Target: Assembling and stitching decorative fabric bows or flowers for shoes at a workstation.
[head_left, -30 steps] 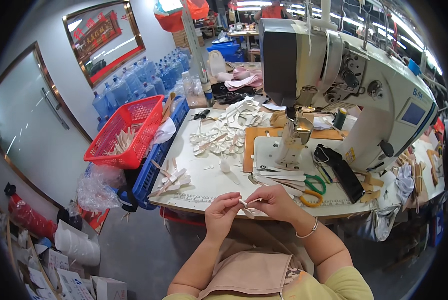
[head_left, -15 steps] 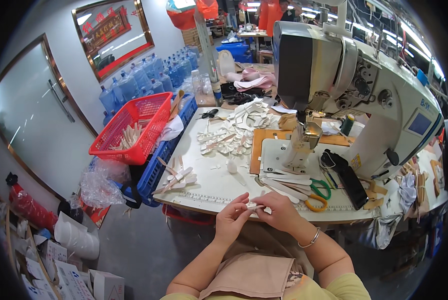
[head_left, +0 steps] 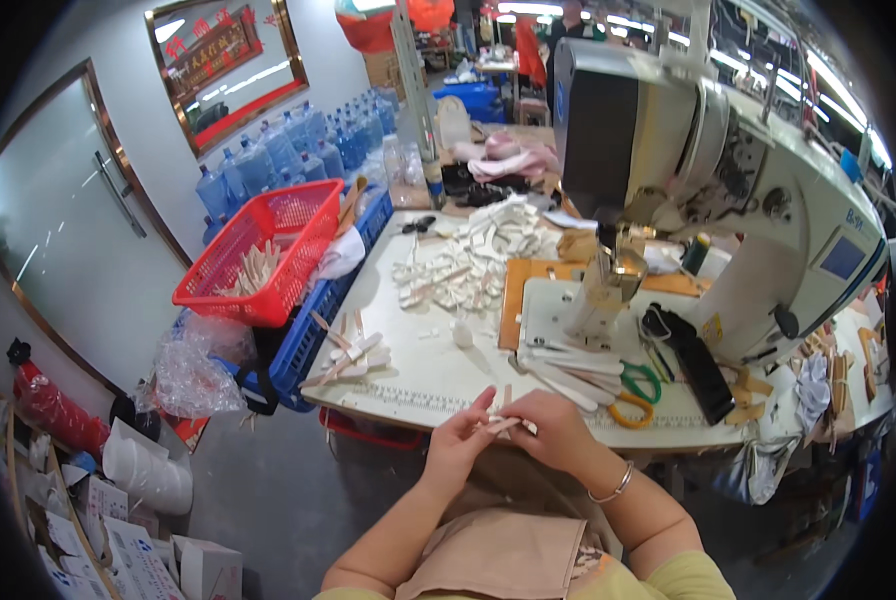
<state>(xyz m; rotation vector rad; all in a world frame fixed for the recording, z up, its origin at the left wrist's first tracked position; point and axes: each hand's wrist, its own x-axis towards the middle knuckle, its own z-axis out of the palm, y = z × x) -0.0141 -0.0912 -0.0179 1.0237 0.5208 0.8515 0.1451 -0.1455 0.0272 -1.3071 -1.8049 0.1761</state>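
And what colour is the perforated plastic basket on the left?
The perforated plastic basket is red, best seen in the head view.

Workshop Corner, Brightly Lit

A pale wall (head_left: pixel 118 45) fills the left, bearing a frosted glass door (head_left: pixel 63 200) and a gold-edged panel (head_left: pixel 230 65) (its glossy surface catches streaks of light). Blue bottles (head_left: pixel 260 165) crowd along it. The floor (head_left: pixel 288 490) is grey. A white-topped table (head_left: pixel 378 300) spans the middle, and tube lights (head_left: pixel 836 86) glow at upper right.
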